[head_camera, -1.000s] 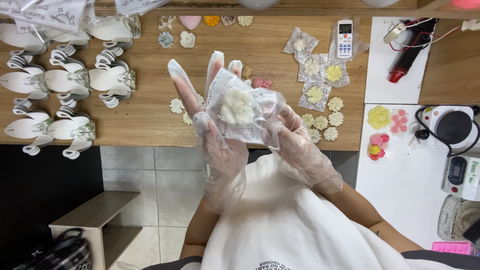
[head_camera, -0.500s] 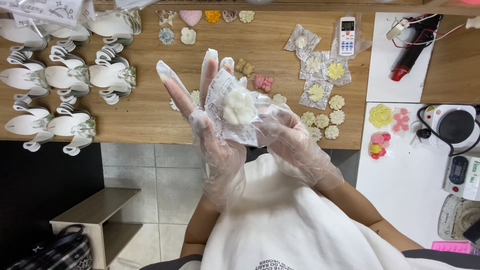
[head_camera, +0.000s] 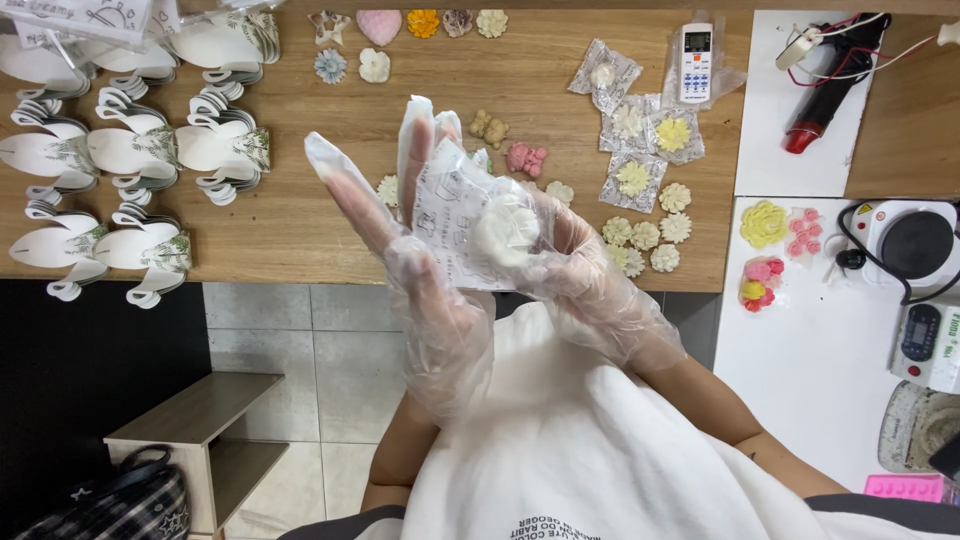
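Observation:
Both my hands wear loose clear plastic gloves and are raised above the front edge of the wooden table (head_camera: 290, 230). My left hand (head_camera: 425, 270) holds up a small clear printed bag (head_camera: 450, 225), fingers spread behind it. My right hand (head_camera: 590, 280) presses a cream flower-shaped piece (head_camera: 503, 232) into the bag. On the table to the right lie loose cream flower pieces (head_camera: 645, 235) and several bagged flowers (head_camera: 640, 135).
Folded white paper boxes (head_camera: 130, 150) fill the table's left. Coloured moulded pieces (head_camera: 440, 22) line the far edge, with a remote control (head_camera: 694, 62). The white surface at right carries a glue gun (head_camera: 825, 95), a small hotplate (head_camera: 915, 245), and yellow and pink flowers (head_camera: 765, 225). A low shelf (head_camera: 190, 430) stands below.
The cream flower has shifted right, deeper into the bag, as my right hand closed over it. My left hand has tilted slightly left.

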